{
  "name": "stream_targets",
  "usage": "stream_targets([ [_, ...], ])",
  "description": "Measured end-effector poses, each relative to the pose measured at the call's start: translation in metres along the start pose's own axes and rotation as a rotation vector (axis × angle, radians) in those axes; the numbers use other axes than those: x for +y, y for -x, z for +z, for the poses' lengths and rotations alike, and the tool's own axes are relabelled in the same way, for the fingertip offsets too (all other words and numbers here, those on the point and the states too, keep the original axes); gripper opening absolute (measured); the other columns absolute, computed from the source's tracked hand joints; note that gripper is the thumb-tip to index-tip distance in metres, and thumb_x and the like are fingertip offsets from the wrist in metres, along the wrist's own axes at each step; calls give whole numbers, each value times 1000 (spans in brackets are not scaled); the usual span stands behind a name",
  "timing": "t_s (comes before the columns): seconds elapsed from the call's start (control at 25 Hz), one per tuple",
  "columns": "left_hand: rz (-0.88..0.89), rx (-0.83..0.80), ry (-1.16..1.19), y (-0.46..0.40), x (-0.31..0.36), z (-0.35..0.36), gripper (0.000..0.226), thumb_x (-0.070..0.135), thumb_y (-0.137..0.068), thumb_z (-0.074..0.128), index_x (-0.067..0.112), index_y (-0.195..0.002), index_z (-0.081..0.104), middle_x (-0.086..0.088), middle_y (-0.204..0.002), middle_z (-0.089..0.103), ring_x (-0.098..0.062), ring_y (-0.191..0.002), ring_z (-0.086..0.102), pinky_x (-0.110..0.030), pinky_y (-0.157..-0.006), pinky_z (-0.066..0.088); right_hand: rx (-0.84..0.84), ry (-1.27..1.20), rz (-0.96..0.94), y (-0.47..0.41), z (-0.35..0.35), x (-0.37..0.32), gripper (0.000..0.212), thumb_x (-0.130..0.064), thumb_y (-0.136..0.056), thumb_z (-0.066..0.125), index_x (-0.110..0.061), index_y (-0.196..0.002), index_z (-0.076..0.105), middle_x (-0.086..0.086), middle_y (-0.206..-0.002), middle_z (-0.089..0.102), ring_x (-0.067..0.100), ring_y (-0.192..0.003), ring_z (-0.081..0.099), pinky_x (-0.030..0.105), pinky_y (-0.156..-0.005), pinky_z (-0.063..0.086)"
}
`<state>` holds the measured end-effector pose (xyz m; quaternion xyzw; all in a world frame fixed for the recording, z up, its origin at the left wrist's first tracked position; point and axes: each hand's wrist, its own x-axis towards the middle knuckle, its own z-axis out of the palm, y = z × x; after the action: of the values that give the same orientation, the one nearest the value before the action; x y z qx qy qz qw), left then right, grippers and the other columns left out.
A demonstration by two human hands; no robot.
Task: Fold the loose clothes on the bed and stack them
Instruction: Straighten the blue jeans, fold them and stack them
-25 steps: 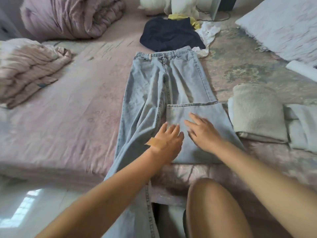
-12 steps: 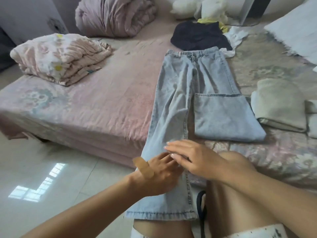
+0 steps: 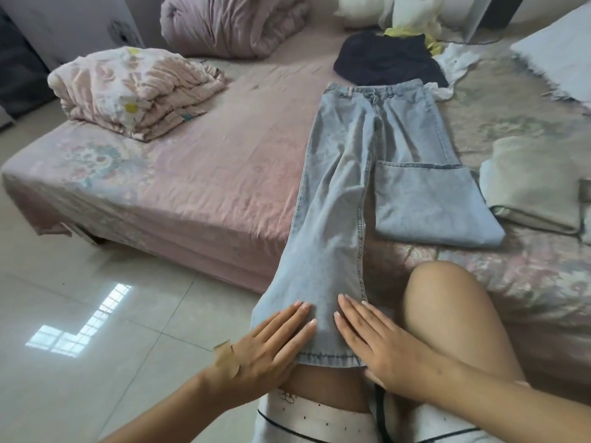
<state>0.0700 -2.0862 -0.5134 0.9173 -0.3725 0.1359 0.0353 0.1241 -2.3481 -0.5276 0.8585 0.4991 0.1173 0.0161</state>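
Light blue jeans (image 3: pixel 367 148) lie lengthwise on the bed, waistband at the far end. Their right leg is folded back on itself on the mattress. Their left leg hangs over the bed's front edge onto my thigh. My left hand (image 3: pixel 271 343) rests flat on the hem's left side, fingers straight. My right hand (image 3: pixel 374 343) lies flat on the hem's right side. A dark navy garment (image 3: pixel 383 59) lies beyond the waistband, with white and yellow clothes (image 3: pixel 454 59) beside it. A folded beige garment (image 3: pixel 531 187) sits to the right of the jeans.
A folded floral quilt (image 3: pixel 134 91) sits at the bed's left. A rolled pink duvet (image 3: pixel 230 24) lies at the back, a pale pillow (image 3: pixel 556 49) at far right. The pink sheet (image 3: pixel 208 174) is bare left of the jeans. Tiled floor (image 3: pixel 80 314) lies below.
My hands left the folded right leg and slid down the hanging left leg to its hem, where both now lie flat. The view pulled back and swung left.
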Motion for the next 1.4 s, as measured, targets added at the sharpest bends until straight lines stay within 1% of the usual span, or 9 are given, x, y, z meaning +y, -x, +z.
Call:
stream_targets([
  [0.12, 23, 32, -66, 13, -8, 3, 55, -7, -88, 38, 2, -142, 32, -17, -146, 39, -29, -137, 37, -43, -110, 34, 148, 68, -89, 7, -3, 1, 41, -4, -97, 18, 3, -128, 45, 22, -127, 58, 34, -119, 56, 43, -91, 51],
  [0.32, -128, 194, -61, 13, -40, -20, 24, 14, -85, 54, 12, -108, 54, -9, -101, 68, -26, -92, 66, -34, -101, 36, 277, -76, -170, 10, -40, 23, 22, -4, -97, 41, -6, -114, 53, 7, -92, 66, 23, -86, 64, 35, -82, 52],
  [0.52, -136, 382, -57, -27, -63, -103, 23, 10, -90, 47, 5, -92, 69, -7, -92, 67, -20, -87, 57, -25, -82, 43, 438, -51, -7, 5, -92, 52, 36, 0, -84, 50, 2, -120, 47, 11, -113, 56, 22, -103, 54, 28, -99, 43],
  [0.72, 10, -22, 145, -15, -83, -96, 24, 26, -97, 35, 32, -100, 58, 13, -86, 66, -5, -76, 58, -18, -54, 45, 112, -445, 52, 27, -76, 44, 54, 3, -72, 55, -12, -123, 48, 1, -117, 45, 14, -101, 56, 16, -89, 45],
  [0.88, -114, -318, 297, -13, -87, -95, 24, 38, -81, 48, 46, -103, 51, 25, -80, 62, 17, -78, 51, -7, -66, 45, -57, -743, 148, 25, -70, 41, 32, -6, -80, 49, -24, -106, 57, -9, -107, 52, 2, -97, 55, 11, -87, 40],
  [0.96, -216, -401, 497, -37, -107, -106, 16, 35, -83, 56, 42, -96, 59, 18, -78, 64, 6, -74, 58, -19, -68, 50, -112, -889, 299, 9, -77, 49, 31, -15, -76, 51, -35, -98, 60, -16, -101, 58, -6, -92, 56, 8, -82, 39],
  [1.12, -502, -76, 879, -113, -168, -101, 26, 0, -81, 69, 26, -86, 67, 3, -79, 66, 1, -71, 59, -14, -64, 47, 113, -1131, 721, -42, -84, 112, 22, -13, -80, 71, -35, -84, 68, -18, -78, 68, -4, -72, 59, 12, -72, 44],
  [1.28, -854, 242, 1005, -221, -245, -38, 16, 9, -87, 65, 23, -95, 63, -2, -85, 61, -12, -79, 56, -17, -62, 45, 418, -1226, 1120, -133, -53, 228, 7, -11, -82, 70, -16, -84, 65, 4, -82, 66, 17, -80, 59, 36, -80, 49],
  [1.4, -1033, 316, 925, -285, -284, 25, 29, 18, -91, 61, 12, -119, 57, -4, -94, 60, -15, -77, 55, -7, -54, 40, 499, -1155, 1253, -186, -3, 297, 14, -11, -82, 70, -1, -92, 67, 10, -84, 64, 18, -78, 56, 30, -73, 45],
])
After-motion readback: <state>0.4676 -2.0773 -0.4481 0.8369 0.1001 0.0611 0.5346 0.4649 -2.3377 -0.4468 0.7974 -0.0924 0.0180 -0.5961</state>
